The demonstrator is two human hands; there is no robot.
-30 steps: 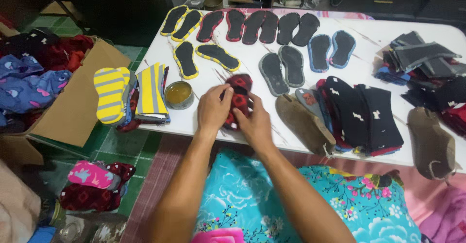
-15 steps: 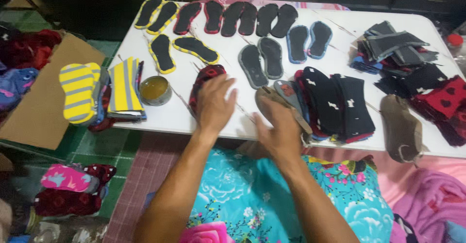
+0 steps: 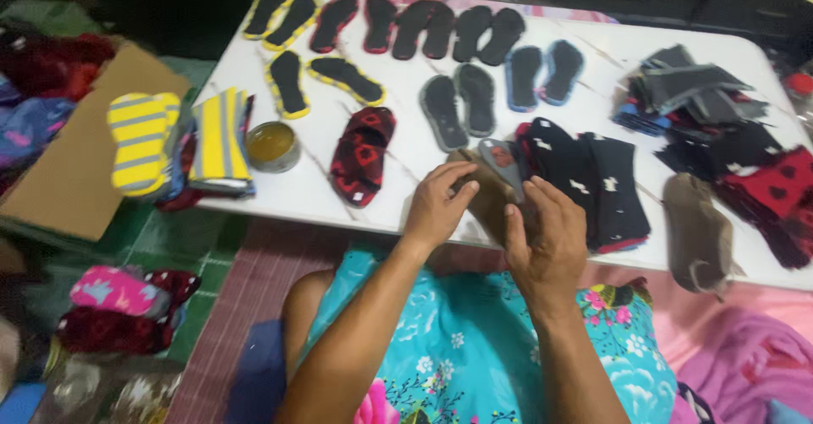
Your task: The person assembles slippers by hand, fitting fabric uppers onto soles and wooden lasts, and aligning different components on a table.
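Note:
My left hand and my right hand meet at the near edge of the white table, both gripping a grey sole-shaped piece that lies on a brown stack of pieces. A red-and-black patterned slipper lies alone just left of my left hand. Black fabric pieces with white marks are stacked right of my hands.
Rows of black insoles with yellow, red, grey and blue edges fill the far half. A round tin of glue and yellow-striped pieces sit left. A cardboard box stands beside the table. Dark fabric piles lie right.
Both hands left the red-and-black slipper, which now lies flat on the table, and moved right to the grey piece on the brown stack.

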